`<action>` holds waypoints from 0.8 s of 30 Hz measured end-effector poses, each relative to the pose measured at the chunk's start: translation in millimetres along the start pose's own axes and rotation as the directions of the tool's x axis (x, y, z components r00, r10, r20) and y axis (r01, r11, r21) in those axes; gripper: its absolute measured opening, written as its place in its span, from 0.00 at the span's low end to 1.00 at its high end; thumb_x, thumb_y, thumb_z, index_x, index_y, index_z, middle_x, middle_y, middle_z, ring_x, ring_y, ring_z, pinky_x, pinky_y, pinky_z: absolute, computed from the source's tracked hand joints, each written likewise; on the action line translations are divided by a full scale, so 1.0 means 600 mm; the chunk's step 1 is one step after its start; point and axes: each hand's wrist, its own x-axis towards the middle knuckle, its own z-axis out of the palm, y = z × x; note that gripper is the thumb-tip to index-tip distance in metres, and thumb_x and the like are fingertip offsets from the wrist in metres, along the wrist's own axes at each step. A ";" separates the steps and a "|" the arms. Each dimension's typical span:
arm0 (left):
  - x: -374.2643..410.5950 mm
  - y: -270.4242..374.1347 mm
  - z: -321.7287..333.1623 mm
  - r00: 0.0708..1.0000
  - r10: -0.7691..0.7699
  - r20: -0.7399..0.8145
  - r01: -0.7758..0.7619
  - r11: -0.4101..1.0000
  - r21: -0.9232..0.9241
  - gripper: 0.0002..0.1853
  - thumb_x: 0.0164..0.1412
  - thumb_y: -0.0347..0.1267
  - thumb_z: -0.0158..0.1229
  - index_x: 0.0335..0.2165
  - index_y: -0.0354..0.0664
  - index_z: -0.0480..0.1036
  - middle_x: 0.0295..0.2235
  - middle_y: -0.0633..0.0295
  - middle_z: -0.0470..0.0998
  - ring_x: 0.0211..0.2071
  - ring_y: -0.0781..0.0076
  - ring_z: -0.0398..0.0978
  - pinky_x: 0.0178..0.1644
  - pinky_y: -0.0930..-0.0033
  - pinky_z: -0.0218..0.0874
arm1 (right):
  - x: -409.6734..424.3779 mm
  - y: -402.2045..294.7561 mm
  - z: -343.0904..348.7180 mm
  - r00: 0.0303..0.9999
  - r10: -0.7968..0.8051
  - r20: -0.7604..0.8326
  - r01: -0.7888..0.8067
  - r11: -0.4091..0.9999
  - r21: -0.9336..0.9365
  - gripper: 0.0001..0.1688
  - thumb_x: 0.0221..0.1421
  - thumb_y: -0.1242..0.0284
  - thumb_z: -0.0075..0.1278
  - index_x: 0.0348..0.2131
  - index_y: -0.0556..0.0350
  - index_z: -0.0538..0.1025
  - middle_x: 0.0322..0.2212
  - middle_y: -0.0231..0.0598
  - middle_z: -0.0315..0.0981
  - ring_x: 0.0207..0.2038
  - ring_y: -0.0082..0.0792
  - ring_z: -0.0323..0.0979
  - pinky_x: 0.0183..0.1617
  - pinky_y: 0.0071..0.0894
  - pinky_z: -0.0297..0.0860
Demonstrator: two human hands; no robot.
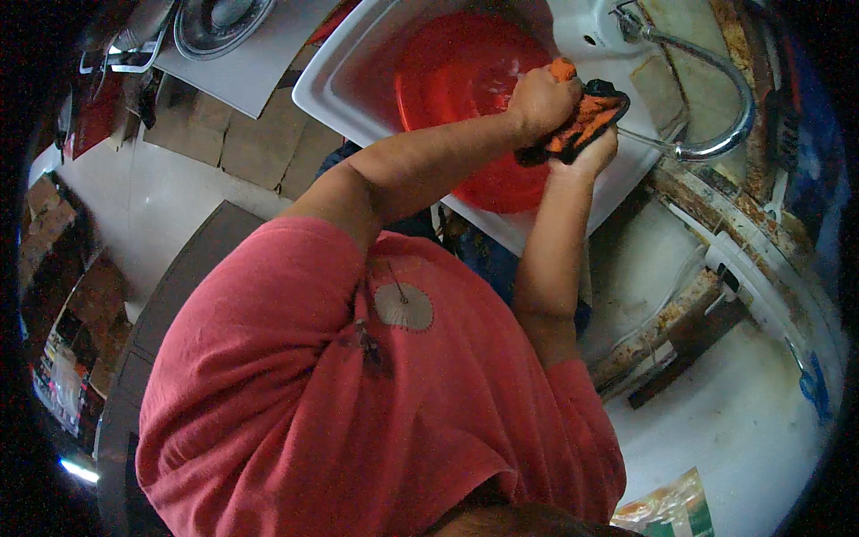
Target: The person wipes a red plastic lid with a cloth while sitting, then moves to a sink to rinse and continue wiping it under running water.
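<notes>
Both my hands are over a white sink [329,74] with a red plastic basin [443,74] in it. My left hand [547,101] is closed around a bunched orange cloth with black edging [587,124]; an orange end sticks out above the fist. From below, my right hand [594,154] grips the same cloth, its fingers partly hidden behind it. A curved chrome faucet [735,101] reaches in from the right. Out of its spout a thin stream of water [644,137] runs to the cloth. Water glints inside the basin beside my left hand.
At the upper left, a glass lid [225,23] lies on a white tabletop [262,74]. Flattened cardboard [255,144] covers the floor beside the sink. A stained ledge [711,194] runs along the right wall, with a white power strip [731,268] below. A dark cabinet [181,268] stands to my left.
</notes>
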 end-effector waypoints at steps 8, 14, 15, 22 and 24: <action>-0.014 0.019 -0.071 0.930 -0.107 0.351 0.304 0.759 -0.576 0.23 0.61 0.49 0.39 0.36 0.41 0.70 0.32 0.60 0.75 0.37 0.62 0.71 0.46 0.61 0.61 | -0.086 -0.034 -0.080 0.810 -0.530 0.251 0.513 0.435 -0.740 0.20 0.53 0.65 0.47 0.39 0.63 0.69 0.39 0.46 0.69 0.41 0.44 0.66 0.47 0.37 0.62; -0.004 0.027 -0.060 0.808 0.146 0.571 0.485 0.386 -0.785 0.29 0.59 0.53 0.37 0.45 0.40 0.65 0.43 0.54 0.70 0.46 0.59 0.67 0.53 0.58 0.55 | -0.099 -0.041 -0.125 0.872 -0.197 0.449 0.454 0.668 -0.590 0.19 0.48 0.72 0.52 0.41 0.60 0.69 0.43 0.42 0.67 0.47 0.37 0.64 0.52 0.34 0.60; -0.015 0.040 -0.057 0.768 0.193 0.611 0.523 0.361 -0.772 0.30 0.59 0.53 0.39 0.47 0.40 0.64 0.45 0.54 0.69 0.48 0.59 0.65 0.55 0.58 0.54 | -0.095 -0.049 -0.125 0.950 -0.197 0.243 0.300 0.791 -0.533 0.21 0.49 0.72 0.52 0.44 0.60 0.68 0.44 0.42 0.66 0.47 0.35 0.64 0.52 0.33 0.59; -0.077 0.110 0.061 0.714 0.174 0.678 0.547 0.467 -0.695 0.31 0.58 0.52 0.41 0.48 0.37 0.63 0.47 0.55 0.68 0.47 0.61 0.67 0.54 0.61 0.56 | 0.102 -0.080 -0.284 0.898 0.054 0.438 0.218 0.808 -0.547 0.27 0.50 0.78 0.48 0.50 0.61 0.62 0.46 0.43 0.63 0.47 0.32 0.63 0.48 0.29 0.64; -0.080 0.116 0.072 0.739 0.098 0.666 0.522 0.542 -0.659 0.29 0.58 0.50 0.43 0.48 0.37 0.63 0.46 0.55 0.70 0.46 0.62 0.69 0.52 0.62 0.58 | 0.079 -0.117 -0.255 0.806 -0.060 0.589 0.505 0.591 -0.630 0.27 0.46 0.79 0.51 0.48 0.63 0.64 0.45 0.43 0.64 0.46 0.31 0.63 0.48 0.29 0.63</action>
